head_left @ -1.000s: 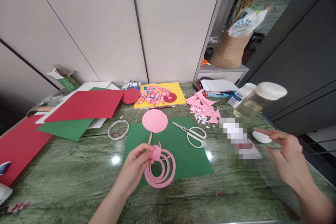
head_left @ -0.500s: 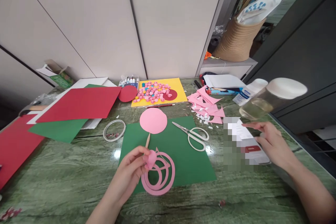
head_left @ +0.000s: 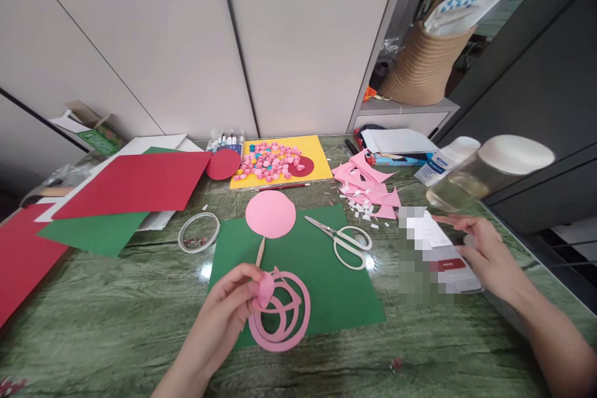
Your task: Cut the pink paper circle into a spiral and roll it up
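My left hand [head_left: 231,298] is closed, pinching one end of a pink paper spiral [head_left: 303,317]. Its curled loops hang over a green paper sheet [head_left: 336,298]. A pointed wooden stick [head_left: 260,252] shows just beyond these fingers; whether they grip it too is hidden. At the right, my right hand [head_left: 487,258] reaches over a phone [head_left: 459,280], part of it blurred by pixel blocks. Its index finger stretches to the screen, with the thumb apart at the phone's edge. A pink paper circle [head_left: 270,214] and white-handled scissors [head_left: 342,241] lie on the green sheet.
Small pink balls [head_left: 268,165] cover a yellow sheet [head_left: 317,146] at the back. Pink paper scraps [head_left: 368,177] lie beside a clear bottle [head_left: 494,168]. A tape roll [head_left: 183,242] and red paper [head_left: 135,183] are on the left.
The view has shifted slightly. My left hand still holds the pink spiral, whose inner loops have swung a little. My right hand stays at the phone.
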Demonstrator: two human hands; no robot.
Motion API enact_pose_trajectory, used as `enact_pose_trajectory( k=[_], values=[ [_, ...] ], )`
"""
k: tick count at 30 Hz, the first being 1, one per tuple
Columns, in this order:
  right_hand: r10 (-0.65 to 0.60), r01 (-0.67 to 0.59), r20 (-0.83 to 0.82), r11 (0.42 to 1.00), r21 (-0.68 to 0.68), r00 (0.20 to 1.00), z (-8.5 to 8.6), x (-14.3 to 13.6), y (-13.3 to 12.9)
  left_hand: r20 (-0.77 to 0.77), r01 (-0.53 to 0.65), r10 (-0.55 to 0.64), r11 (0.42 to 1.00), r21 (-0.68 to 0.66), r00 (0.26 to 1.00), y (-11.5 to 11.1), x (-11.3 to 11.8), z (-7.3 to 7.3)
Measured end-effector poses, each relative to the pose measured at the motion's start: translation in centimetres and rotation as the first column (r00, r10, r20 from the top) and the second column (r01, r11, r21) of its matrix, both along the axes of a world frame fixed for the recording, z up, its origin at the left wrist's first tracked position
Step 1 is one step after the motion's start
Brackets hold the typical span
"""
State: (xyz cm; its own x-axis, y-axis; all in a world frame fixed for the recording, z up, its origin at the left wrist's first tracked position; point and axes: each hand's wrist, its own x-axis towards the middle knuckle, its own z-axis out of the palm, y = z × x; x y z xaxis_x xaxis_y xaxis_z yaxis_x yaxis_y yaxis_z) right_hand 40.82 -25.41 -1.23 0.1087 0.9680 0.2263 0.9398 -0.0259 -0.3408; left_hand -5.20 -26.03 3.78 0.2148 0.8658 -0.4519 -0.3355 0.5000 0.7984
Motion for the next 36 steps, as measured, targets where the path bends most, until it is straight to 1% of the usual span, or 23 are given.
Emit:
enact_pose_trajectory(
  k=[3, 12, 16, 22, 26, 32, 36],
  values=[
    [0.045, -0.046, -0.044, 0.999, -0.018, 0.998, -0.2, 0.4, 0.0, 0.003, 0.002, -0.002, 1.000, 0.003, 1.000, 0.0, -0.1, -0.1],
    [-0.005, 0.005, 0.022, 1.000, -0.027, 1.000, -0.2, 0.5, -0.2, -0.015, -0.030, 0.029, 0.999, -0.021, 0.999, 0.0, 0.0, 0.2],
    [0.005, -0.005, 0.040, 1.000, -0.011, 0.999, -0.2, 0.7, -0.3, -0.009, -0.020, 0.020, 1.000, -0.018, 1.000, 0.0, 0.0, 0.1],
    [0.036, -0.035, 0.028, 0.999, -0.020, 0.999, 0.2, 0.3, -0.4, -0.006, -0.015, 0.015, 1.000, -0.006, 1.000, -0.2, 0.0, 0.2],
    [0.023, -0.023, 0.031, 1.000, -0.013, 0.999, 0.3, 0.1, -0.3, -0.007, -0.025, 0.024, 1.000, -0.013, 1.000, -0.1, 0.0, 0.2],
    [0.081, -0.078, 0.118, 0.996, -0.032, 0.990, 0.3, -0.3, -0.2, 0.000, -0.006, 0.006, 1.000, -0.003, 1.000, -0.1, -0.1, 0.1],
    [0.051, -0.051, 0.145, 0.999, -0.004, 0.988, 0.1, 0.2, -0.3, 0.001, 0.001, -0.001, 1.000, 0.003, 1.000, -0.1, -0.2, -0.1]
  ],
)
